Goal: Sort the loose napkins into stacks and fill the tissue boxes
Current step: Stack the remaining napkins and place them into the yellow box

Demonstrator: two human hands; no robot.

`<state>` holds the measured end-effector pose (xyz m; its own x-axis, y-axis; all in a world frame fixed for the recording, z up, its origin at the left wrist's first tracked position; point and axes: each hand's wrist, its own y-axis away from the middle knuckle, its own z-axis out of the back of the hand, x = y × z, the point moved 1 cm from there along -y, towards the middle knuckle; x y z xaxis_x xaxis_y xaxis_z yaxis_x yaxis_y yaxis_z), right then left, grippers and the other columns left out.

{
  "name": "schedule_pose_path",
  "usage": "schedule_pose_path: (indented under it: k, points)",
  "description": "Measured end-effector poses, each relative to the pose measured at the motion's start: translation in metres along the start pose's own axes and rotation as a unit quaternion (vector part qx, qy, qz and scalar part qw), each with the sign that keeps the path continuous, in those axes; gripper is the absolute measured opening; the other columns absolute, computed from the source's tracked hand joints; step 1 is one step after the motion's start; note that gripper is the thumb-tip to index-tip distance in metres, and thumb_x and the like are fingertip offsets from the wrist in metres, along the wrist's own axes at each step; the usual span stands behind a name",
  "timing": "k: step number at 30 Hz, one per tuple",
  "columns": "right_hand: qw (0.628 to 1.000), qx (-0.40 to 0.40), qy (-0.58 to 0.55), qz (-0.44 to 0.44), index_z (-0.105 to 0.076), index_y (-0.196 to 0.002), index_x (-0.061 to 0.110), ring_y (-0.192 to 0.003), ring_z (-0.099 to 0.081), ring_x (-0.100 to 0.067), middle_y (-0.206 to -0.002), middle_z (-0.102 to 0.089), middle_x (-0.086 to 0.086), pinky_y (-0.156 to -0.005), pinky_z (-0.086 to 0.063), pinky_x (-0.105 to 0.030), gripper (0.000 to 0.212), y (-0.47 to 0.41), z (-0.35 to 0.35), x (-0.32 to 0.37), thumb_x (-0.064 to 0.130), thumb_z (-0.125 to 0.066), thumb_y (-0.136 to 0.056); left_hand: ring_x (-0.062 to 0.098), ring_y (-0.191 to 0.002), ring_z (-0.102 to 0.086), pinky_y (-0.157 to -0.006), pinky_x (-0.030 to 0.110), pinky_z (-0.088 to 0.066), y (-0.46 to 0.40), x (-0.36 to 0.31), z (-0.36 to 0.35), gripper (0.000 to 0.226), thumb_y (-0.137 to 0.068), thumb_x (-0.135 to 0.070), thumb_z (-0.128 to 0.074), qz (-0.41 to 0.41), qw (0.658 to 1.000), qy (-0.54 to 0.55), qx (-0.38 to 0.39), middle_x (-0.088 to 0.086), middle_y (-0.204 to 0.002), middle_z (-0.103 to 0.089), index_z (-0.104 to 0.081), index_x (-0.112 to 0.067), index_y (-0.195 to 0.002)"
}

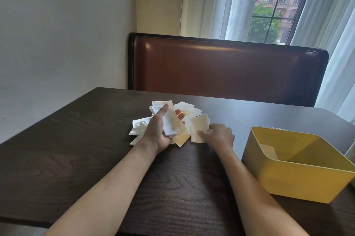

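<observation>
Across the middle of the dark bench point(76, 149): loose napkins point(187, 112), white and cream, fanned in a heap. Above that heap, left hand point(160, 130), palm up, thumb and fingers point(179, 113) curled round a collected stack point(172, 120), held clear of the pile, probably to keep sorted pieces apart from unsorted ones. Just beside it, right hand point(219, 135), palm down, fingertips pinching the near edge of a cream napkin point(199, 129), seemingly to lift it away from its neighbours. To the right, well apart from the heap, yellow tissue box point(299, 185), open-topped, tilted mouth toward the person, likely placed within easy reach for filling; something pale inside, too unclear to name. Sorting judged early, filling hardly begun.
</observation>
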<state>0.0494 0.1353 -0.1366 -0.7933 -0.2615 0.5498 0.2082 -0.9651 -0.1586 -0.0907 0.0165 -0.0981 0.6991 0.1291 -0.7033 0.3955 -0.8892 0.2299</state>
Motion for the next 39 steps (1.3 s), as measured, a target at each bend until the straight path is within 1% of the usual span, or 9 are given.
schedule_pose_path:
  k: [6, 11, 16, 19, 21, 27, 29, 33, 39]
  points:
    - [0.967, -0.104, -0.230, 0.021, -0.077, -0.103, 0.011, -0.107, -0.060, -0.023, -0.116, -0.068, -0.001, -0.089, -0.050, -0.034, 0.029, 0.006, 0.011, 0.001, 0.035, -0.066, -0.091, 0.020, -0.097, -0.071, -0.096, 0.040, -0.054, 0.000, 0.003, -0.002, 0.057, -0.096, -0.043, -0.061, -0.017, 0.999, -0.027, 0.032, 0.009, -0.112, -0.070, -0.055, -0.005, -0.138]
    - [0.909, -0.115, -0.399, 0.035, -0.074, -0.108, 0.013, -0.090, -0.065, -0.015, -0.100, -0.069, 0.005, -0.064, -0.051, -0.015, 0.019, 0.019, 0.022, 0.011, 0.022, -0.069, -0.092, 0.017, -0.091, -0.075, -0.077, 0.035, -0.062, 0.001, 0.005, -0.002, 0.055, -0.097, -0.055, -0.050, -0.013, 0.994, -0.082, 0.071, 0.007, -0.112, -0.073, -0.063, -0.009, -0.124]
    - [0.815, -0.015, -0.578, 0.024, -0.067, -0.115, 0.011, -0.098, -0.066, -0.020, -0.102, -0.068, -0.002, -0.062, -0.055, -0.017, 0.021, 0.028, 0.035, 0.019, 0.018, -0.063, -0.095, 0.024, -0.114, -0.069, -0.082, 0.038, -0.061, 0.002, 0.005, -0.004, 0.080, -0.079, -0.071, -0.051, -0.028, 0.988, -0.133, 0.074, 0.010, -0.128, -0.069, -0.057, -0.017, -0.137]
    - [0.740, 0.071, -0.668, 0.025, -0.064, -0.116, 0.015, -0.103, -0.062, -0.022, -0.105, -0.066, -0.002, -0.073, -0.057, -0.025, 0.020, 0.031, 0.038, 0.023, 0.019, -0.059, -0.097, 0.024, -0.109, -0.070, -0.081, 0.037, -0.061, 0.001, 0.007, -0.006, 0.081, -0.083, -0.074, -0.044, -0.029, 0.989, -0.125, 0.074, 0.013, -0.132, -0.066, -0.052, -0.016, -0.140]
    - [0.724, 0.116, -0.679, 0.041, -0.063, -0.120, 0.012, -0.101, -0.062, -0.022, -0.105, -0.066, -0.003, -0.077, -0.058, -0.030, 0.024, 0.033, 0.036, 0.026, 0.021, -0.057, -0.098, 0.023, -0.104, -0.072, -0.075, 0.036, -0.061, 0.000, 0.009, -0.006, 0.081, -0.089, -0.075, -0.034, -0.022, 0.987, -0.123, 0.103, 0.012, -0.125, -0.070, -0.056, -0.014, -0.137]
    - [0.834, 0.072, -0.545, 0.039, -0.070, -0.099, 0.017, -0.087, -0.065, -0.016, -0.092, -0.069, 0.002, -0.063, -0.055, -0.023, 0.009, 0.034, 0.024, 0.030, 0.022, -0.063, -0.095, 0.026, -0.117, -0.066, -0.097, 0.041, -0.055, -0.006, 0.012, -0.001, 0.088, -0.083, -0.080, -0.037, -0.026, 0.987, -0.120, 0.101, 0.011, -0.131, -0.067, -0.056, -0.014, -0.139]
    - [0.863, 0.039, -0.502, 0.045, -0.070, -0.093, 0.018, -0.085, -0.063, -0.015, -0.091, -0.067, 0.003, -0.059, -0.053, -0.016, 0.007, 0.033, 0.022, 0.030, 0.024, -0.066, -0.094, 0.026, -0.109, -0.069, -0.093, 0.043, -0.056, -0.006, 0.011, -0.001, 0.070, -0.089, -0.067, -0.047, -0.046, 0.987, -0.123, 0.090, 0.011, -0.123, -0.070, -0.061, -0.012, -0.131]
    - [0.881, 0.013, -0.468, 0.071, -0.071, -0.085, 0.017, -0.080, -0.063, -0.009, -0.086, -0.067, 0.007, -0.057, -0.050, -0.014, 0.006, 0.033, 0.024, 0.030, 0.022, -0.071, -0.090, 0.023, -0.081, -0.074, -0.071, 0.039, -0.061, -0.006, 0.014, -0.002, 0.019, -0.101, -0.018, -0.056, -0.082, 0.986, -0.129, 0.067, 0.010, -0.096, -0.075, -0.065, -0.008, -0.116]
    - [0.900, -0.021, -0.419, 0.116, -0.070, -0.109, 0.018, -0.089, -0.063, -0.010, -0.100, -0.067, 0.005, -0.058, -0.049, -0.010, 0.020, 0.032, 0.026, 0.030, 0.026, -0.070, -0.091, 0.028, -0.085, -0.073, -0.079, 0.048, -0.060, -0.006, 0.014, -0.003, 0.013, -0.095, -0.005, -0.063, -0.125, 0.982, -0.134, 0.038, 0.012, -0.097, -0.075, -0.068, -0.006, -0.106]
